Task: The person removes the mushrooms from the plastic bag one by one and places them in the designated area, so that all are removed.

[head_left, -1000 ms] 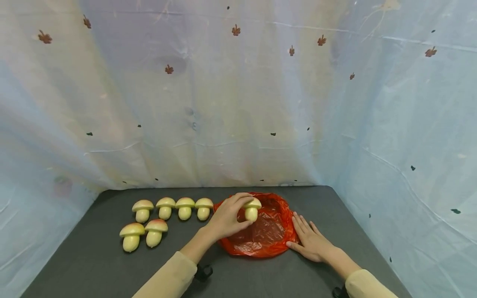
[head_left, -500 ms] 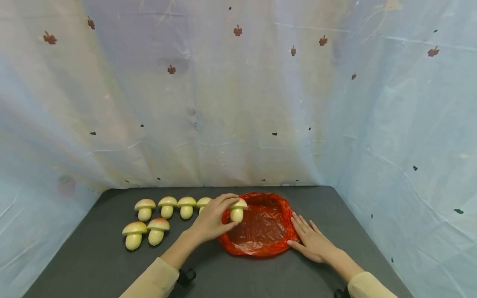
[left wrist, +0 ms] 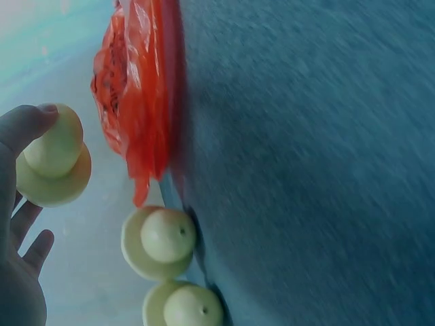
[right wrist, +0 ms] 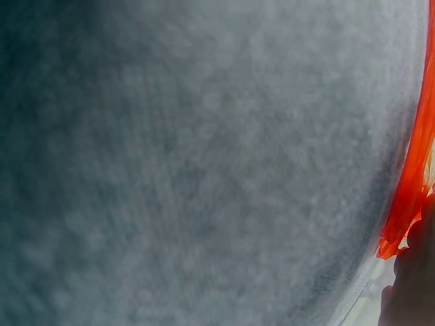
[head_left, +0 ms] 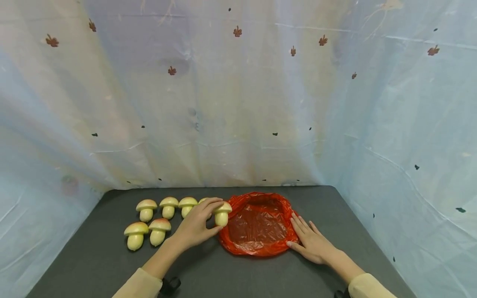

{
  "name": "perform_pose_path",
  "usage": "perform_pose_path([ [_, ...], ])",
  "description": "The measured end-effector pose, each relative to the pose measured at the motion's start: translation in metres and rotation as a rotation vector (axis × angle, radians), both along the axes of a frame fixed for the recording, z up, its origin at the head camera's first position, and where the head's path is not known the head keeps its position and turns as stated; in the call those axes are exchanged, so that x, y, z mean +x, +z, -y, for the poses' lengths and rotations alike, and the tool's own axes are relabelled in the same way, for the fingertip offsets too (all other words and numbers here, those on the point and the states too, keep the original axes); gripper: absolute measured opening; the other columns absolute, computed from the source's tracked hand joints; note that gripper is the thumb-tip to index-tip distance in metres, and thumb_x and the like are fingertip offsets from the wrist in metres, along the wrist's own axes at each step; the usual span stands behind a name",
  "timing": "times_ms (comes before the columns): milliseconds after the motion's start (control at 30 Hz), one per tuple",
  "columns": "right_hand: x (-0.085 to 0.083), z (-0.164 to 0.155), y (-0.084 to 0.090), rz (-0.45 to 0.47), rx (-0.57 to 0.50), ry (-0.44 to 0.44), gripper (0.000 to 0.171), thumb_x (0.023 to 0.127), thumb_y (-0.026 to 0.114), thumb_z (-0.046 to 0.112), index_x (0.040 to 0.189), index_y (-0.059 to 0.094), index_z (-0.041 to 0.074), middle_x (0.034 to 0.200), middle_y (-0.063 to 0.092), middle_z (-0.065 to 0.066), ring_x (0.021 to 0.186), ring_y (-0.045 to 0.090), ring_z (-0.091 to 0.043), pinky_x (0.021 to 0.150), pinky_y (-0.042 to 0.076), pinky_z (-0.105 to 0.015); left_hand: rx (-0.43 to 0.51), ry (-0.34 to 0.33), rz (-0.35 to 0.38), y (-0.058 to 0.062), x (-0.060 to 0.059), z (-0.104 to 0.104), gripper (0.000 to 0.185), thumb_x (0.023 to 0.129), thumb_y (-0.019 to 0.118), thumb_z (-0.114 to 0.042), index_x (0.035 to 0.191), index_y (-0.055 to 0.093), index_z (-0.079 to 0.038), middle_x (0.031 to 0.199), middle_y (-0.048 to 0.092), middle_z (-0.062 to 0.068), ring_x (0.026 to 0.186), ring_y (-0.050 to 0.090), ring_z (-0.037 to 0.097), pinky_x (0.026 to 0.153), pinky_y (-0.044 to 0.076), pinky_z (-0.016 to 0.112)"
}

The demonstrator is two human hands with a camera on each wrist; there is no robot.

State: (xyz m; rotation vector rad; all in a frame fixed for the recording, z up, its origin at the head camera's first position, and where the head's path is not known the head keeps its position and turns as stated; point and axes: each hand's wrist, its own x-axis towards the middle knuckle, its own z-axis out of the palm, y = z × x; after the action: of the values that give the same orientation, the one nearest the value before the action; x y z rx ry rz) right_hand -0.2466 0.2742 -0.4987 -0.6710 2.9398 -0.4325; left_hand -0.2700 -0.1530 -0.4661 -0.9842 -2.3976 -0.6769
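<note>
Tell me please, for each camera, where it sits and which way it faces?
Head: worn on the head, facing forward and down at the dark table; both forearms show, the left hand holding a toy mushroom.
Left wrist: at the left wrist, facing along the palm; thumb and fingers show.
Right wrist: at the right wrist, low over the table; fingertips show, blurred.
Shared: all three views show the red bag.

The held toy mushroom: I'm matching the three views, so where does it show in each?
Head: toy mushroom at lower centre, in the left hand.
Left wrist: upper left, by the thumb.
Right wrist: not in it.
Shared landmark: the red plastic bag.
</note>
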Motion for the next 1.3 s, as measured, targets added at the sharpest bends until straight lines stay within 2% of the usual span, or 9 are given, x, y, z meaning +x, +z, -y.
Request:
perform_pose_path([
  [100,0.0,0.0,-0.001,-0.014,-0.021,0.013,0.088,0.104,0.05,0.06,0.164,0.024,0.001,0.172,0.018,-0.018,0.157,0.017,-0.043,0.122,0.01,-0.068,-0.004,0.009,-0.023,-0.001,0.002,0.009,0.075,0.079,0.093,-0.026,0.145,0.059,-0.011,0.147,0.055,0.006,0.129,0.058,0.025,0.099,0.055,0.045],
  [200,0.0,-0.001,-0.003,-0.034,-0.026,0.021,0.087,0.104,0.051,0.059,0.164,0.026,0.001,0.171,0.021,-0.02,0.156,0.019,-0.044,0.121,0.011,-0.069,-0.004,0.018,-0.037,-0.001,0.004,0.018,0.076,0.077,0.095,-0.024,0.143,0.06,-0.008,0.146,0.056,0.009,0.126,0.06,0.028,0.099,0.054,0.049],
  [400,0.001,-0.001,-0.003,-0.041,-0.044,0.03,0.088,0.104,0.052,0.059,0.163,0.026,0.0,0.17,0.022,-0.021,0.156,0.02,-0.044,0.121,0.012,-0.07,-0.033,0.063,-0.034,-0.002,0.009,0.036,0.078,0.075,0.096,-0.026,0.143,0.06,-0.007,0.146,0.057,0.01,0.126,0.06,0.032,0.101,0.052,0.053],
  [700,0.001,-0.002,-0.004,-0.044,-0.06,0.033,0.087,0.104,0.054,0.057,0.163,0.028,-0.001,0.169,0.024,-0.023,0.155,0.02,-0.046,0.12,0.013,-0.07,-0.054,0.084,-0.039,-0.005,0.016,0.06,0.08,0.072,0.098,-0.024,0.141,0.062,-0.007,0.142,0.059,0.014,0.12,0.063,0.032,0.094,0.055,0.052],
  [800,0.0,-0.002,-0.004,-0.046,-0.048,0.032,0.087,0.104,0.054,0.057,0.163,0.028,-0.001,0.169,0.023,-0.023,0.155,0.02,-0.046,0.12,0.013,-0.07,-0.078,0.116,-0.03,-0.006,0.017,0.067,0.081,0.071,0.098,-0.024,0.142,0.062,-0.009,0.142,0.059,0.011,0.119,0.064,0.032,0.092,0.056,0.053],
  [1000,-0.001,-0.003,-0.005,-0.03,-0.045,0.037,0.088,0.104,0.052,0.058,0.163,0.026,-0.001,0.17,0.02,-0.022,0.155,0.018,-0.046,0.12,0.011,-0.07,-0.133,0.182,0.02,-0.008,0.022,0.078,0.08,0.072,0.098,-0.026,0.142,0.062,-0.013,0.145,0.058,0.008,0.122,0.062,0.03,0.098,0.052,0.057],
  [1300,-0.003,-0.004,-0.008,-0.006,-0.017,0.01,0.09,0.103,0.049,0.064,0.165,0.022,0.004,0.173,0.016,-0.014,0.158,0.015,-0.038,0.124,0.01,-0.065,-0.21,0.226,0.005,-0.01,0.025,0.089,0.077,0.069,0.099,-0.027,0.136,0.066,-0.01,0.139,0.061,0.011,0.121,0.063,0.032,0.1,0.047,0.06],
])
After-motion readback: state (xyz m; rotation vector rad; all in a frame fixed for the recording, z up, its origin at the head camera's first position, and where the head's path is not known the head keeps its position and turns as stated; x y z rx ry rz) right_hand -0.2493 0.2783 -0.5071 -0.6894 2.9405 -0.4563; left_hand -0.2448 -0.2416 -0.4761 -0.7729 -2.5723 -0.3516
